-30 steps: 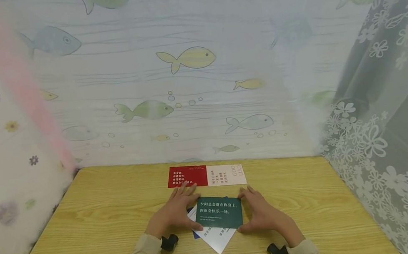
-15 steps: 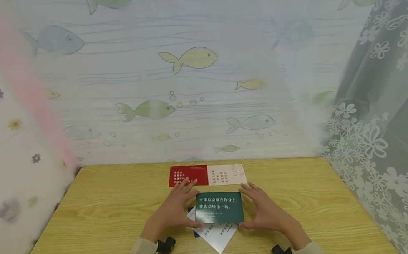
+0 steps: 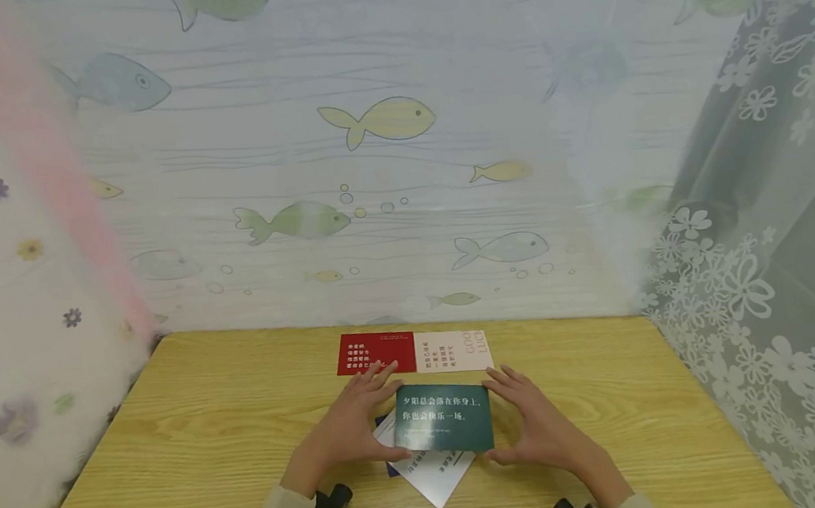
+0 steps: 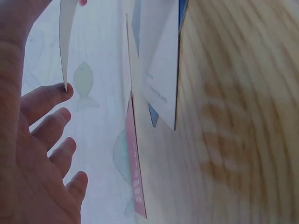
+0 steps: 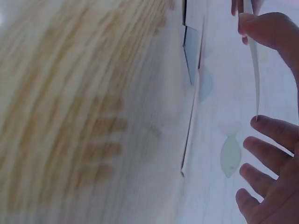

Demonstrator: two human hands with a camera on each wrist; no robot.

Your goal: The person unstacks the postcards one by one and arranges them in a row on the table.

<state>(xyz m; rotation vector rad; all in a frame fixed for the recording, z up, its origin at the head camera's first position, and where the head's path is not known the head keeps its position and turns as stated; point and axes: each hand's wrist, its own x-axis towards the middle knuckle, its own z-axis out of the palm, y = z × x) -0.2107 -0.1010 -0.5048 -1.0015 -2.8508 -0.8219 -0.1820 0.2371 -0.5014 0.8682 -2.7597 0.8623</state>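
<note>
Between both hands is a dark green card (image 3: 444,416) with white lettering, held above the table. My left hand (image 3: 346,430) pinches its left side by the corners, thumb low and index finger high. On the opposite side, my right hand (image 3: 542,425) grips the corners the same way. The left wrist view shows the card (image 4: 67,44) edge-on, well off the wood, with the other fingers spread. Below it lie a white card (image 3: 437,483), turned like a diamond, and a blue card (image 3: 391,470); the green card partly hides both.
Behind the hands, a red card (image 3: 381,349) and a pale card (image 3: 453,350) lie side by side on the wooden table (image 3: 229,408). A fish-print curtain (image 3: 389,222) hangs at the table's back edge, and lace (image 3: 732,318) hangs at the right.
The green card has risen off the white card and shifted slightly right, carried by both hands. The other cards stay where they were.
</note>
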